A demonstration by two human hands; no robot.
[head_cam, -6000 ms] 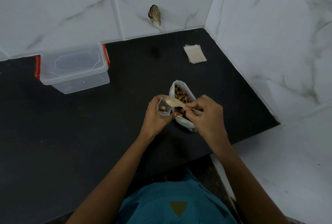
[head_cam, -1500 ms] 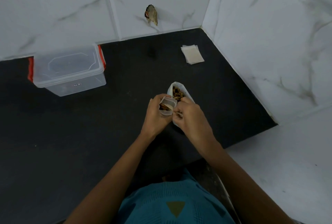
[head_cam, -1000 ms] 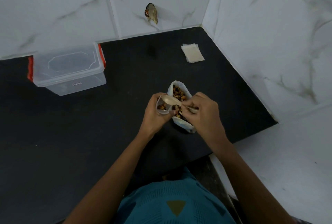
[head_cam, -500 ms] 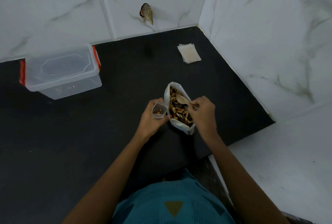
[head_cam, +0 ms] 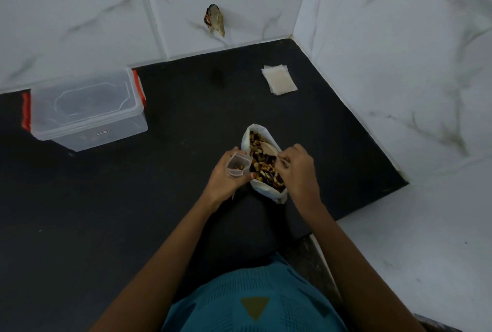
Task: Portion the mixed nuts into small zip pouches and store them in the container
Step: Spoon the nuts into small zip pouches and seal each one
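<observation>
Black counter top (head_cam: 159, 198) filled most of the view, with white marble tiles (head_cam: 80, 12) on the wall behind it and on the right side. A small brown thing (head_cam: 215, 19) stuck out of the back wall; I could not tell what it was.

A white bag (head_cam: 269, 193) stood open near the front edge of the counter, and it was full of mixed nuts (head_cam: 262, 169). The left hand (head_cam: 226, 180) was just beside the bag. Its fingers were curled round a small clear pouch (head_cam: 238, 164). The pouch was held up with its mouth open, and a few nuts lay inside it.

The right hand (head_cam: 298, 169) was on the other side of the bag. Its fingers were pinched tight on the handle of a pale spoon (head_cam: 267, 148). The round end of the spoon rested in the nuts.

A see-through box (head_cam: 85, 110) sat far to the left by the back wall, well apart from the hands. It had a lid on top and red clips at its two ends. A little stack of flat pouches (head_cam: 279, 80) lay near the back right corner. A teal shirt (head_cam: 253, 305) showed at the bottom.
</observation>
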